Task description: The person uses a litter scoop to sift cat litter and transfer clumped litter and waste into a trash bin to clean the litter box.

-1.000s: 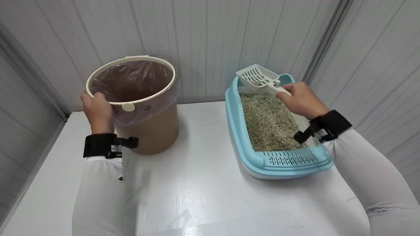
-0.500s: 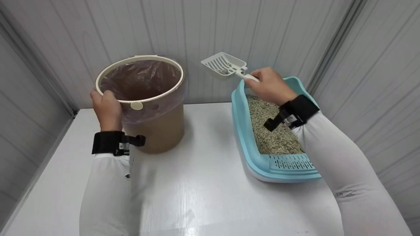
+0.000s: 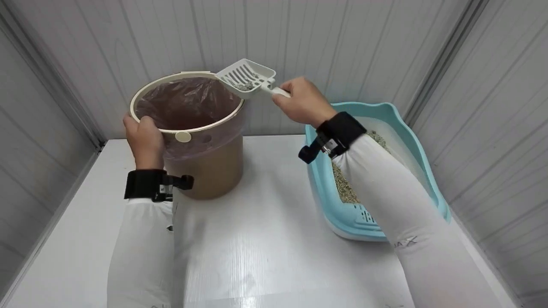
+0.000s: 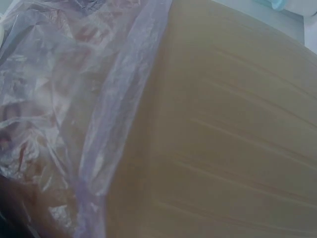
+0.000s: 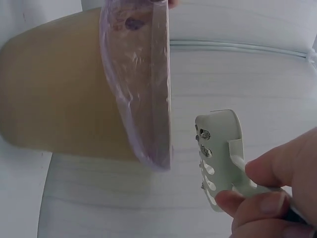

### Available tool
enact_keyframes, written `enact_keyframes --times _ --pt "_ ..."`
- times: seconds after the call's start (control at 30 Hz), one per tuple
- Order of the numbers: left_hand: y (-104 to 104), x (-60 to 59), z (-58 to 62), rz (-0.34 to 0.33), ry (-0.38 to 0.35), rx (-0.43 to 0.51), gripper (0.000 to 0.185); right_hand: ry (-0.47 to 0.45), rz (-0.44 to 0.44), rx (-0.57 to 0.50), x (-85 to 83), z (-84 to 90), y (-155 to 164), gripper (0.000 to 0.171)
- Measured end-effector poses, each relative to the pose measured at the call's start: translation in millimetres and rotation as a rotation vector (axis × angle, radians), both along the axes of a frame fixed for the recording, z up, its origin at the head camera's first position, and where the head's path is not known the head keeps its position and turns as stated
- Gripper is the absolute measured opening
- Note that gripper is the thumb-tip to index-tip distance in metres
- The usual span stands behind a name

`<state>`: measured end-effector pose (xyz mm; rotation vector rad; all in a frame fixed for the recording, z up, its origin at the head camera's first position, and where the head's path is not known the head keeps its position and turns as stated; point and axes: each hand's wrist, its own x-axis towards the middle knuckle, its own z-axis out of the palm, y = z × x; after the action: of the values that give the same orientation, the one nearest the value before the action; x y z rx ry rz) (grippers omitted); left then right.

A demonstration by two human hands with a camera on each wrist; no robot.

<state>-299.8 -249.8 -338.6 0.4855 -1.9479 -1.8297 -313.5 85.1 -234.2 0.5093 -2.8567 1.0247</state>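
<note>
The left hand (image 3: 143,139) gripped the near-left rim of the bin (image 3: 201,164). The right hand (image 3: 302,102) pinched the scoop (image 3: 246,79) handle, the scoop holding clumps at the bin's far-right rim, left of the tray (image 3: 421,141). Carrying seemed finished; the next move likely called for tipping it over the liner.

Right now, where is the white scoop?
In the head view, the right hand holds the white scoop at the bin's right rim, left of the litter box.

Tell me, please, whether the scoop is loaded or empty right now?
Loaded, lightly: the scoop, held by the right hand at the bin rim, has a few grey clumps in its slotted tray.
</note>
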Motion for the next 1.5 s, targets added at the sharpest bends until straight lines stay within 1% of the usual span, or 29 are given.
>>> enact_keyframes --times 0.07,0.1,0.2,0.27,0.37,0.43,0.5,0.57,0.63,0.73,0.9,1.23,1.37,1.5 --pt "0.2 -0.1 0.0 0.003 0.005 -0.002 0.064 0.044 0.004 0.026 -2.0 -2.2 -14.3 0.031" --pt "0.0 -0.4 0.1 0.005 0.008 -0.004 0.064 0.08 0.005 0.046 -2.5 -3.7 -21.6 0.028" --pt "-0.2 -1.2 0.6 0.012 0.011 -0.014 0.063 0.232 0.003 0.146 -3.2 -10.3 -41.0 0.019" --pt "-0.4 -1.7 0.6 0.014 0.014 -0.018 0.063 0.373 -0.001 0.239 -3.0 -16.9 -51.7 0.016" --pt "-0.5 -1.8 -0.4 0.017 0.011 -0.019 0.063 0.624 -0.005 0.393 -1.9 -30.7 -63.0 0.014" --pt "-0.6 -2.0 -1.0 0.015 0.014 -0.014 0.062 0.802 -0.002 0.482 -1.2 -41.0 -67.2 0.016" --pt "-0.8 -2.2 -1.2 0.014 0.012 -0.019 0.062 0.962 0.004 0.556 -1.2 -50.7 -69.5 0.018" --pt "-1.0 -2.5 -0.6 0.013 0.014 -0.02 0.063 1.09 0.007 0.614 -1.5 -57.6 -70.4 0.021" --pt "-0.8 -3.0 0.1 0.011 0.017 -0.021 0.063 1.164 0.01 0.632 -2.5 -61.9 -70.5 0.025" --pt "-0.5 -2.9 0.5 0.017 0.013 -0.029 0.064 1.202 0.016 0.629 -3.0 -64.0 -70.3 0.025" --pt "0.3 -2.7 -0.5 0.025 0.0 -0.041 0.065 1.184 0.034 0.611 -2.8 -64.7 -69.5 0.021" --pt "1.9 -3.4 0.1 0.02 -0.002 -0.023 0.064 1.162 0.044 0.627 -2.6 -64.0 -67.0 0.029" --pt "2.4 -3.3 1.0 0.017 -0.004 -0.028 0.064 1.134 0.031 0.614 -1.7 -64.0 -67.2 0.029" --pt "2.2 -2.7 1.0 0.021 0.004 -0.029 0.063 1.052 0.024 0.567 0.2 -63.8 -68.1 0.027"
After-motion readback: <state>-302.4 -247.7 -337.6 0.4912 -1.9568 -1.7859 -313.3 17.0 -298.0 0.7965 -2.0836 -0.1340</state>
